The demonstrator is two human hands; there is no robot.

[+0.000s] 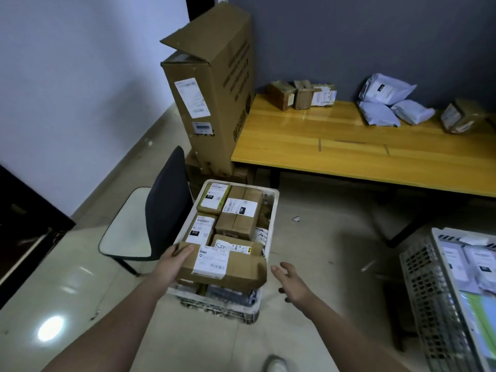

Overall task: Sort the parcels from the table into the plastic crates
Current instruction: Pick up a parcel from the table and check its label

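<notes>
The wooden table (pixel 349 146) occupies the 2 o'clock sector and carries the unsorted parcels: three small cartons (pixel 300 98) at its far left corner, three grey poly mailers (pixel 386 103) further right, and one wrapped brown box (pixel 461 116) at the right frame edge. A tall open cardboard carton (pixel 212 84) stands on the floor at 12 o'clock, against the table's left end. A chair (pixel 150 224) stands at 9 o'clock, just beside the white plastic crate (pixel 271 210) at centre, which is filled with labelled cardboard parcels. A second, perforated crate (pixel 434 285) at 4 o'clock holds flat mailers. The brown parcel (pixel 222 267), with a white label on top, sits over the near end of the centre crate, on top of its contents. The left hand (pixel 174 260) holds this parcel at its left end, with the fingers curled over the top edge. The right hand (pixel 291 280) is apart from the parcel at its right, fingers spread and relaxed, holding nothing.
</notes>
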